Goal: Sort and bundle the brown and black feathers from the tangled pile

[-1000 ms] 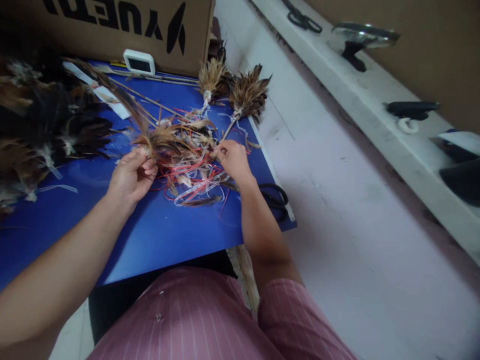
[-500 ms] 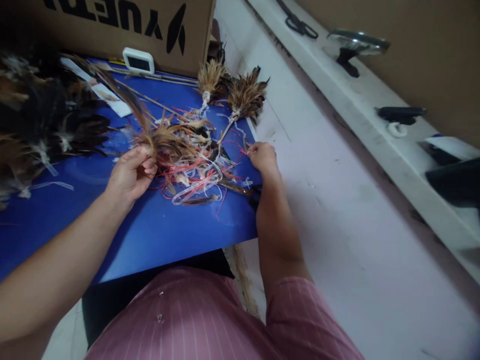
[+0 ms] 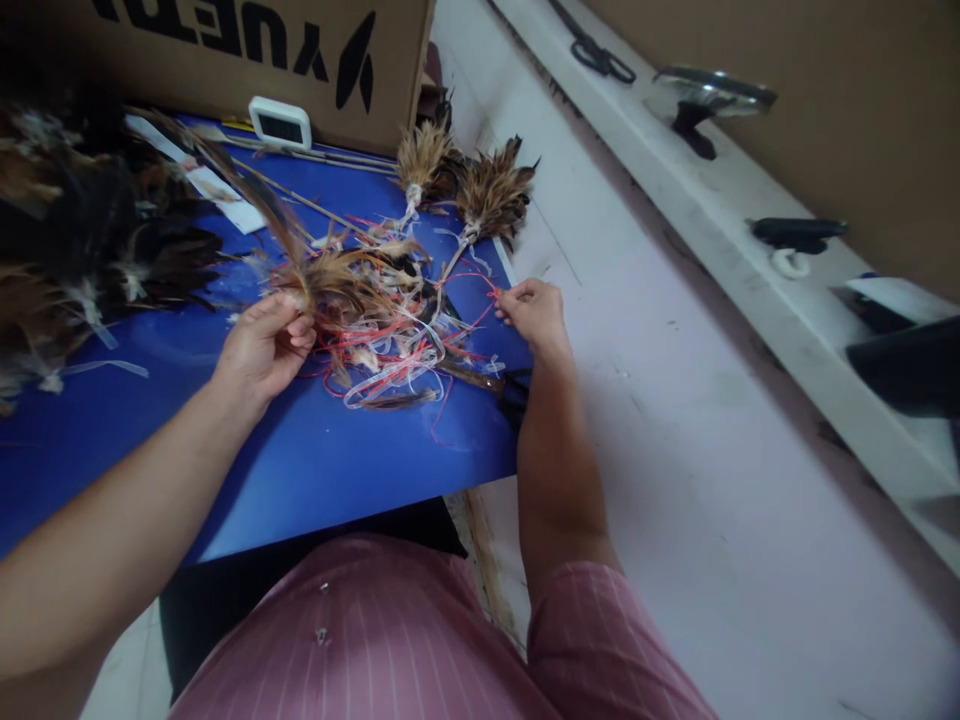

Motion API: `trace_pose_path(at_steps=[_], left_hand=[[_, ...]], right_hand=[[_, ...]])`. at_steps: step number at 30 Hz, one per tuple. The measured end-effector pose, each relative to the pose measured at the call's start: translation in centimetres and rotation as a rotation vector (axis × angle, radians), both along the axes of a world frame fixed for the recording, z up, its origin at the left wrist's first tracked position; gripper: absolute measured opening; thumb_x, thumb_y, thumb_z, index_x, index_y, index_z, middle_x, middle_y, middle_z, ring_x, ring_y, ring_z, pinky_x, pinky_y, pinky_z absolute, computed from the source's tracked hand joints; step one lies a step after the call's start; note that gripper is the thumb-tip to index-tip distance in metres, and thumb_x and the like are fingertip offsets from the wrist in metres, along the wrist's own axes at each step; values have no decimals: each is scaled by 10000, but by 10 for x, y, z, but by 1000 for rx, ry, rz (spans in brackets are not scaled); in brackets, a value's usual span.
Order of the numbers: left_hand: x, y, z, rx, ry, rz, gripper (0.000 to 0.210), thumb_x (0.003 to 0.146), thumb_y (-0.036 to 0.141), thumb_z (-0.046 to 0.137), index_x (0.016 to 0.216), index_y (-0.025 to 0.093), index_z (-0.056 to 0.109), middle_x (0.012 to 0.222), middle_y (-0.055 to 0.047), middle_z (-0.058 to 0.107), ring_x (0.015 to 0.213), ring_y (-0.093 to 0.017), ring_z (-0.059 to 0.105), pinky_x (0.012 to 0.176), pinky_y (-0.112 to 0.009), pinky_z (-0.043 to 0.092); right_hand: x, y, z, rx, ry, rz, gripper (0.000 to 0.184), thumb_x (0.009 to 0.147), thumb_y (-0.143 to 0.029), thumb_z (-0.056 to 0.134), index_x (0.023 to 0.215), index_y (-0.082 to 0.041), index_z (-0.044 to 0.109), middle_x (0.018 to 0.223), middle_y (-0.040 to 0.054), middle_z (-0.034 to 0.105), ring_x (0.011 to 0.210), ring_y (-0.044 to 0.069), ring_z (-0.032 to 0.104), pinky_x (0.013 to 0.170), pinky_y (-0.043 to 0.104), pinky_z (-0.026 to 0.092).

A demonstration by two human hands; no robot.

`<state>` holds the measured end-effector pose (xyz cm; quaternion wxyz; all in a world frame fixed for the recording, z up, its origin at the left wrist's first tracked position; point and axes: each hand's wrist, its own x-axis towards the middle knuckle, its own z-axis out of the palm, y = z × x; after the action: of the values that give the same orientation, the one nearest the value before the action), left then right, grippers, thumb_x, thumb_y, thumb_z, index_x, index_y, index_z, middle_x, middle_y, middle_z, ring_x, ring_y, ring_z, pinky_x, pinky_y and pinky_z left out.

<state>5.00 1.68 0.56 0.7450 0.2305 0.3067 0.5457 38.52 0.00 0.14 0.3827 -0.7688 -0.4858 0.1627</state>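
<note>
My left hand [image 3: 271,340] is closed on the base of a bunch of brown feathers [image 3: 289,225], whose long tips point up and to the left. At the table's right edge, my right hand [image 3: 534,310] pinches a red string [image 3: 493,292] that loops back toward the pile. Between the hands lies a tangle of red and clear strings [image 3: 397,360] mixed with loose feathers. Dark-handled scissors [image 3: 480,377] lie partly under this tangle, their handles half hidden by my right forearm. Two tied feather bundles [image 3: 491,190] rest behind it.
Many dark feather bundles [image 3: 142,255] are heaped on the left of the blue table [image 3: 360,450]. A cardboard box [image 3: 300,60] stands at the back, with a small white digital display [image 3: 280,122] before it. A wall [image 3: 637,400] with a ledge borders the right side.
My right hand has moved slightly to the right, drawing the red string outward. The left hand with its feathers stays almost where it was.
</note>
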Motion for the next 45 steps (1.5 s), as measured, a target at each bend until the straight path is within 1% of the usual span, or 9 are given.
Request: trace_pose_path(at_steps=[3, 7, 10, 16, 19, 24, 29, 38, 45], left_hand=[[-1, 0, -2, 10, -3, -11, 278, 828, -31, 487, 615, 146, 513, 506, 36, 403, 449, -38, 367, 438, -136, 321], [-1, -2, -2, 7, -13, -18, 276, 818, -31, 508, 607, 146, 493, 519, 34, 420, 459, -39, 375, 440, -136, 321], [1, -3, -2, 17, -16, -26, 292, 824, -32, 505, 592, 143, 474, 512, 36, 418, 459, -38, 382, 439, -135, 324], [1, -4, -2, 21, -16, -32, 319, 841, -26, 484, 566, 136, 474, 509, 31, 424, 438, -39, 383, 430, -147, 323], [1, -5, 0, 23, -23, -30, 345, 860, -29, 444, 559, 136, 482, 492, 30, 419, 431, -39, 387, 427, -146, 322], [1, -5, 0, 22, -26, -24, 358, 855, -38, 447, 542, 136, 467, 488, 27, 445, 420, -38, 394, 415, -143, 337], [1, -6, -4, 21, -38, -57, 327, 830, -39, 465, 552, 131, 497, 491, 12, 469, 413, -52, 409, 399, -154, 357], [11, -18, 1, -116, 35, -139, 208, 792, 17, 587, 614, 125, 575, 555, -7, 533, 478, -66, 537, 418, -122, 423], [11, -18, -4, -135, 40, -167, 109, 792, 45, 606, 736, 132, 638, 626, -36, 624, 492, -97, 599, 459, -176, 519]], right_hand=[[-9, -12, 10, 130, 223, -5, 91, 665, -168, 622, 743, -159, 578, 591, -25, 598, 554, 101, 585, 515, 204, 456], [-23, -24, 21, 221, 253, 84, 236, 656, -215, 664, 885, -163, 640, 663, -27, 622, 591, 103, 569, 547, 230, 459], [-32, -29, 25, 239, 98, 115, 203, 714, -235, 637, 899, -162, 678, 723, 4, 655, 620, 123, 568, 605, 273, 481], [-49, -37, 40, 254, -463, 10, 171, 861, -223, 520, 856, -200, 690, 911, 64, 672, 853, 200, 614, 864, 375, 491], [-53, -37, 45, 315, -523, 5, 204, 903, -244, 483, 889, -200, 682, 981, 82, 646, 927, 210, 610, 901, 396, 485], [-53, -25, 44, 443, -401, 17, 289, 945, -355, 428, 1035, -201, 656, 994, 79, 654, 919, 199, 628, 837, 391, 522], [-63, -16, 46, 536, -82, 82, 362, 956, -417, 380, 1141, -219, 619, 1031, 79, 656, 924, 193, 655, 747, 354, 551], [-120, -14, 23, 323, 465, 376, 224, 761, -413, 700, 855, -222, 633, 787, -5, 661, 689, 115, 623, 632, 253, 540], [-144, -21, 2, 247, 493, 562, 275, 707, -467, 738, 760, -235, 599, 684, -32, 609, 595, 110, 558, 587, 265, 516]])
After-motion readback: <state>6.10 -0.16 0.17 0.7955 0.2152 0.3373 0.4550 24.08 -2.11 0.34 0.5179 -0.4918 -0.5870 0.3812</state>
